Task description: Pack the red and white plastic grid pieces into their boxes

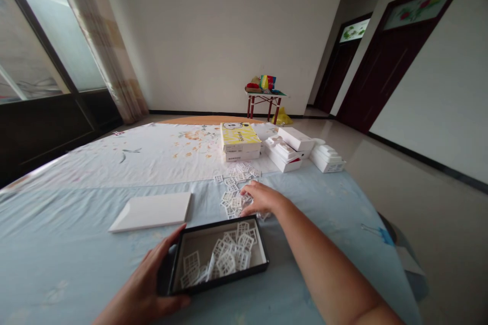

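A black-rimmed open box (263,265) stands on the blue cloth close to me, holding several small white lattice pieces (226,259). My left hand (152,277) grips its left end, the fingers at the far corner and the thumb at the near edge. Beyond the box lies a loose heap of the same white lattice pieces (233,198). Over the right side of that heap is my right hand (261,198), thumb and fingers apart and curved around the pieces. Whether it touches any of them is hard to make out.
A flat white lid (152,210) lies left of the heap. Behind the heap stands a yellow and white box (241,141), with several white boxes (290,147) to its right. The round table's cloth (76,249) drops off at the right edge. A small table (266,95) stands by the wall.
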Available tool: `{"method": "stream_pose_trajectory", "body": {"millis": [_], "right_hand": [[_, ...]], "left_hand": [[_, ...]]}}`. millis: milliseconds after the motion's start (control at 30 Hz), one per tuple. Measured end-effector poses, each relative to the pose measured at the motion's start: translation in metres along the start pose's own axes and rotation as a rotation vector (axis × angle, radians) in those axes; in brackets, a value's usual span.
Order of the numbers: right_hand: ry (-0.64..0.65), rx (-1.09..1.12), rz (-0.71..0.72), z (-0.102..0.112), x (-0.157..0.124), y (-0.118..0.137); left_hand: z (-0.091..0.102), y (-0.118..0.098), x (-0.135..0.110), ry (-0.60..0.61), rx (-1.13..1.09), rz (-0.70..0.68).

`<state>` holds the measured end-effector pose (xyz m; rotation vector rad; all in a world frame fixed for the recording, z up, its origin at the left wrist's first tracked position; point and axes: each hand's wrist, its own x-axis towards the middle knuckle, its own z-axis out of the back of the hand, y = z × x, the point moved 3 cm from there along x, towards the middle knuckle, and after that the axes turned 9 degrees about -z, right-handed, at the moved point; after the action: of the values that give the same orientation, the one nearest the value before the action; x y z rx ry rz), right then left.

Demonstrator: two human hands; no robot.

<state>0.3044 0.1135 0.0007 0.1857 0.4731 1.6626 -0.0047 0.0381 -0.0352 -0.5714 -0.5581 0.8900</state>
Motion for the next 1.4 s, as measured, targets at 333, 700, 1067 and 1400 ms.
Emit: {"method": "stream_pose_trajectory", "body": {"millis": [333, 700, 1067, 1400], "right_hand": [[-0.172, -0.049, 0.024, -0.01, 0.007, 0.012], [-0.2, 0.025, 0.09, -0.017, 0.017, 0.009], [-0.323, 0.047, 0.082, -0.003, 0.014, 0.005], [0.107, 0.504, 0.31, 0.045, -0.04, 0.044]], "left_hand": [[-0.004, 0.007, 0.001, -0.047, -0.02, -0.016], [-0.001, 0.009, 0.001, -0.025, 0.025, -0.063], [-0.001, -0.002, 0.001, -0.018, -0.057, -0.025], [0.001, -0.005, 0.0, -0.029, -0.014, -0.043]]}}
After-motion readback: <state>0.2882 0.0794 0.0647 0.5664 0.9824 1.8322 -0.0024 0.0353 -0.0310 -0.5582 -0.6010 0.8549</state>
